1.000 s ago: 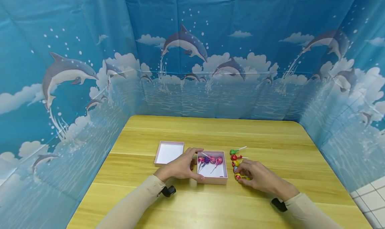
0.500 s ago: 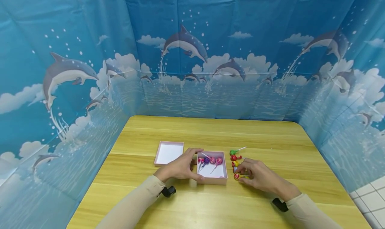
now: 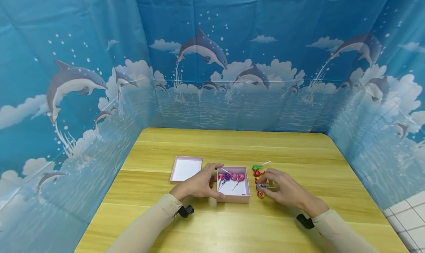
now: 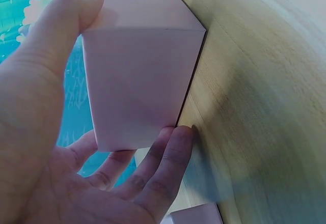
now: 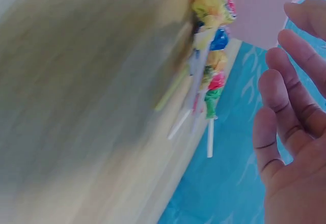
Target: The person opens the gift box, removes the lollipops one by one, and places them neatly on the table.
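My left hand (image 3: pixel 198 182) grips a pink square box (image 3: pixel 236 199), thumb on its front wall and fingers around its left side. In the left wrist view the fingertips (image 4: pixel 179 137) touch the box near the table. Several pink lollipops (image 3: pixel 241 177) and a purple lollipop (image 3: pixel 227 176) lie inside the box. To the right of it, lollipops stand in a column: green (image 3: pixel 255 167), red (image 3: pixel 257 173), a blue one (image 3: pixel 259 186) and a yellow-red one (image 3: pixel 261 194). My right hand (image 3: pixel 284 188) hovers over the blue one, fingers apart and holding nothing; it partly hides the column.
A shallow pink lid (image 3: pixel 187 168) with a white inside lies left of the box, behind my left hand. The wooden table (image 3: pixel 212 227) is bordered by a dolphin-print curtain (image 3: pixel 212 109) at the back and sides.
My right hand has left the nearest yellow-red lollipop and shifted slightly back, over the blue one. The yellow-red lollipop has moved slightly left. My left hand stays on the box.
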Motion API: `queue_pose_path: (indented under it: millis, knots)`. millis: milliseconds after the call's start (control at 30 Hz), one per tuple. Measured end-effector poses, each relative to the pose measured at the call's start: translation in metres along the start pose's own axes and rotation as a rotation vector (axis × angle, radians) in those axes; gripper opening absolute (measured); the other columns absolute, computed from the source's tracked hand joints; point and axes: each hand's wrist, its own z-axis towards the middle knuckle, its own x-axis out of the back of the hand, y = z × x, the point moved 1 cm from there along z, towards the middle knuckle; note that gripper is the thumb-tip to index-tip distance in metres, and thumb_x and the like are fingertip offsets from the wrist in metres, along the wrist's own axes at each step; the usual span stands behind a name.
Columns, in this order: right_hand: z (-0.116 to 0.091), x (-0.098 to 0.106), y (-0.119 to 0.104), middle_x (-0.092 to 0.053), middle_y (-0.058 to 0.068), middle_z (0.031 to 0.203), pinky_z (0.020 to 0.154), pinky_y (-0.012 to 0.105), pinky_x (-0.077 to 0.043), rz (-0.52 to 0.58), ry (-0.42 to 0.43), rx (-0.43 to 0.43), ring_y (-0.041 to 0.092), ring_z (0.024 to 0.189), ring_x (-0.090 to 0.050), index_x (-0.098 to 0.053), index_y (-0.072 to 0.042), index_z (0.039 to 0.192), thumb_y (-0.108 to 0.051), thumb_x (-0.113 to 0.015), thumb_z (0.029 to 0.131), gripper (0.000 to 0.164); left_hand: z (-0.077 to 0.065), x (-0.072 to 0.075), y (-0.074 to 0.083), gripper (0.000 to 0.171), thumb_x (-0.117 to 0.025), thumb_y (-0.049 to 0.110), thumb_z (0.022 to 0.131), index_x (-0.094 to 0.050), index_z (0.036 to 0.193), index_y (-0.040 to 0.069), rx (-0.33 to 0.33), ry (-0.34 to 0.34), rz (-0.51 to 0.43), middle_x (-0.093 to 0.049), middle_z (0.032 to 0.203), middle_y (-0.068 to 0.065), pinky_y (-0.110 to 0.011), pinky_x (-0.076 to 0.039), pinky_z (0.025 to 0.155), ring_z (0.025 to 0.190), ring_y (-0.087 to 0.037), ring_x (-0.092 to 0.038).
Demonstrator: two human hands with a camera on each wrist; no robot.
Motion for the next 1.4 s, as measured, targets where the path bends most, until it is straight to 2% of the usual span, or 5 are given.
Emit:
queue_pose_path:
  millis: [367,800,1033,1167,1400]
  knots:
    - [0.027,0.014,-0.018,-0.079,0.002,0.121,0.089,0.044,-0.069,-0.046,-0.068,-0.017,0.02,0.101,-0.076,-0.083,-0.016,0.127,-0.018,-0.085,0.109,0.019,0.0,0.0,0.002,0.122,-0.101,0.049,0.092,-0.029,0.184,0.014,-0.001,-0.003,0.003,-0.05,0.169,-0.016,-0.052,-0.056,0.125,0.136,-0.025,-0.065]
    - [0.075,0.015,-0.043,-0.081,0.009,0.133,0.089,0.04,-0.067,-0.042,-0.268,0.045,0.025,0.105,-0.078,-0.081,-0.01,0.139,-0.017,-0.082,0.111,0.029,0.001,-0.003,-0.001,0.121,-0.101,0.049,0.092,-0.03,0.183,0.014,-0.002,0.005,-0.004,-0.053,0.165,-0.016,-0.042,-0.06,0.116,0.13,-0.021,-0.067]
    - [0.102,0.007,-0.051,-0.081,0.014,0.141,0.102,0.051,-0.068,0.009,-0.437,0.117,0.03,0.119,-0.08,-0.075,-0.005,0.153,-0.019,-0.081,0.112,0.044,0.003,-0.003,-0.001,0.12,-0.1,0.046,0.093,-0.029,0.183,0.011,-0.018,-0.005,-0.023,-0.053,0.163,-0.017,-0.03,-0.059,0.101,0.125,-0.022,-0.067]
    - [0.116,-0.002,-0.055,-0.081,0.013,0.141,0.097,0.045,-0.068,0.019,-0.512,0.136,0.03,0.113,-0.079,-0.072,-0.006,0.158,-0.019,-0.082,0.111,0.049,0.002,-0.003,0.0,0.119,-0.1,0.044,0.094,-0.029,0.183,0.011,-0.021,0.002,-0.024,-0.053,0.162,-0.015,-0.027,-0.057,0.096,0.12,-0.02,-0.066]
    - [0.132,-0.02,-0.058,-0.082,0.011,0.142,0.105,0.04,-0.068,0.018,-0.585,0.146,0.025,0.121,-0.08,-0.076,-0.007,0.15,-0.011,-0.086,0.107,0.044,0.0,-0.003,0.0,0.118,-0.1,0.044,0.095,-0.029,0.183,0.01,-0.03,-0.007,-0.032,-0.051,0.164,-0.014,-0.025,-0.056,0.095,0.118,-0.017,-0.065]
